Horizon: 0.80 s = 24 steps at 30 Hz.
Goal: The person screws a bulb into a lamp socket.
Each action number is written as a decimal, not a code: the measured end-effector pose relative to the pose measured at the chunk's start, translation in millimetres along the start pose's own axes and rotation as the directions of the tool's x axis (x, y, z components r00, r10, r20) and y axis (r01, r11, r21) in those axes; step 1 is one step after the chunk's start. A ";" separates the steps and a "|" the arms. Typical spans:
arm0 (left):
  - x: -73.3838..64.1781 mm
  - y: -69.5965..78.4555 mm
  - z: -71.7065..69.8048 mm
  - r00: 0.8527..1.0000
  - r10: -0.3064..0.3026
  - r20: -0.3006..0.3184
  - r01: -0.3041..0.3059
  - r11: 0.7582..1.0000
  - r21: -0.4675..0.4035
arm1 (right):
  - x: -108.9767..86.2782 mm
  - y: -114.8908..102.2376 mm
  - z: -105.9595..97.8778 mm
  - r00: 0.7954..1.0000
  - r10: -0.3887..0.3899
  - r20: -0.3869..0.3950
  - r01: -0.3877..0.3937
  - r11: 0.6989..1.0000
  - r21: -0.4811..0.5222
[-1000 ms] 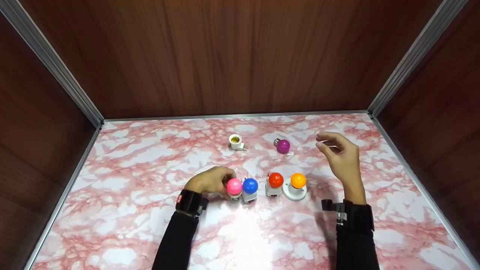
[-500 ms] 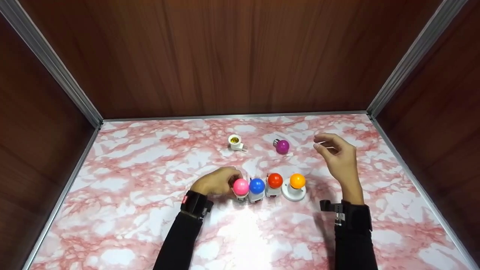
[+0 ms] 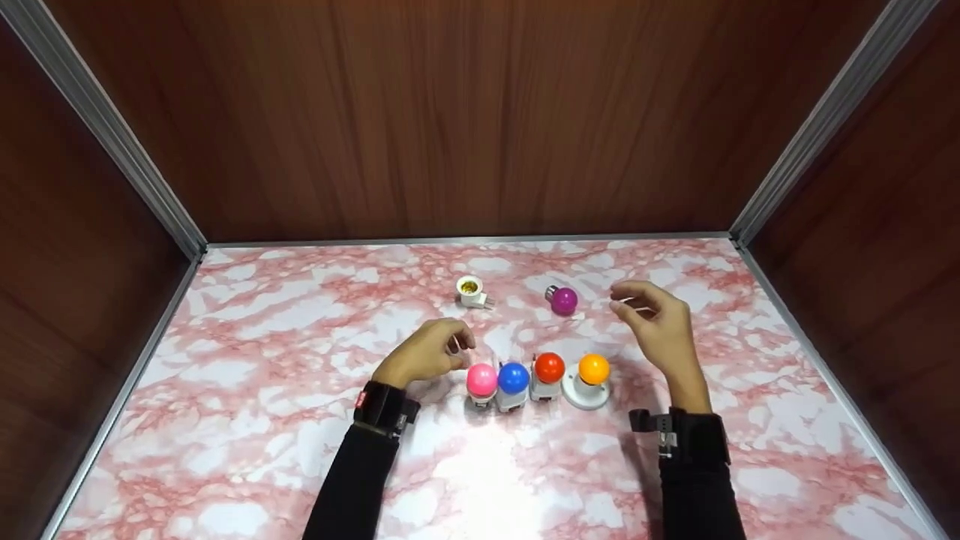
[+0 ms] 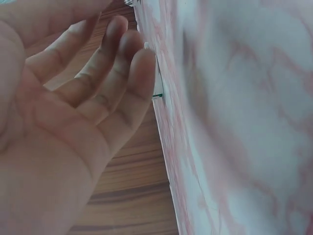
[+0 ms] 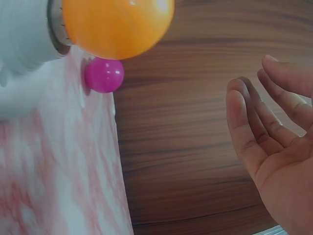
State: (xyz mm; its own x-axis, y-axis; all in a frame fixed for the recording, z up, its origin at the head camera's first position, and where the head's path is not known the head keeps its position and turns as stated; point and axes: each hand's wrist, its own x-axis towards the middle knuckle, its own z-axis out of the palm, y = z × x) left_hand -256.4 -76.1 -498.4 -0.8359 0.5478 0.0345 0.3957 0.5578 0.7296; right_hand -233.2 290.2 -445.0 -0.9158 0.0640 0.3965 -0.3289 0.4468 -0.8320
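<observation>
My left hand (image 3: 427,352), its fingers loosely bent around nothing, hovers just left of the pink bulb (image 3: 481,380). That bulb stands upright in a socket, first in a row with a blue bulb (image 3: 514,378), a red bulb (image 3: 550,367) and an orange bulb (image 3: 594,369) on a round white base (image 3: 586,397). To the right of the row my right hand (image 3: 660,322) is raised with relaxed fingers and nothing in it. A purple bulb (image 3: 563,301) lies on its side left of those fingertips. The right wrist view shows the orange bulb (image 5: 117,24) large and close.
A white plug-in socket (image 3: 472,292) with a brass inside and metal prongs lies behind the row, no bulb in it. The pink marbled tabletop (image 3: 247,420) is bounded by brown wood-look walls (image 3: 465,120) with grey metal edging.
The pink and blue bulbs in their sockets slid right, up to the red one. My left hand then let go of the pink one and drew back. My right hand shifted slightly left.
</observation>
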 end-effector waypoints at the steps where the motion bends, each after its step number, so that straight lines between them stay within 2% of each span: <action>1: 0.8 -0.7 -0.5 1.000 0.007 -0.022 -0.007 1.000 0.004 | 0.5 1.5 1.3 1.000 0.008 0.007 -0.008 1.000 -0.007; 4: 3.9 -2.8 -1.9 0.996 0.011 -0.092 -0.010 1.000 0.007 | 2.4 6.5 5.4 0.999 0.029 0.040 -0.027 0.999 -0.034; 7: 8.6 -3.6 -3.6 0.986 -0.011 -0.168 0.011 1.000 -0.001 | 6.3 12.6 9.0 0.997 0.040 0.072 -0.034 0.996 -0.086; 11: 17.2 -3.9 -6.9 0.964 -0.051 -0.260 0.047 0.999 -0.021 | 14.9 19.9 14.0 0.991 0.052 0.121 -0.032 0.986 -0.162; 15: 26.2 -5.2 -10.3 0.939 -0.057 -0.339 0.051 0.998 -0.028 | 25.0 26.3 19.5 0.984 0.059 0.170 -0.021 0.975 -0.220; 17: 30.5 -5.3 -11.7 0.928 -0.062 -0.366 0.059 0.998 -0.021 | 29.4 29.1 22.1 0.982 0.058 0.182 -0.012 0.970 -0.244; 24: 42.4 -2.2 -13.8 0.909 -0.096 -0.405 0.097 0.995 -0.017 | 40.9 39.0 31.4 0.976 0.048 0.212 0.022 0.948 -0.316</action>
State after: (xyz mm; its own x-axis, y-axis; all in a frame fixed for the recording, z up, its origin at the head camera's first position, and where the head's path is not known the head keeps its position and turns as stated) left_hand -298.0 -62.7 -489.1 -0.9520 0.1922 0.2383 0.3062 0.5978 0.7409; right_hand -290.7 282.2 -473.5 -0.9586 -0.1047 0.2648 -0.2590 0.7075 -0.6576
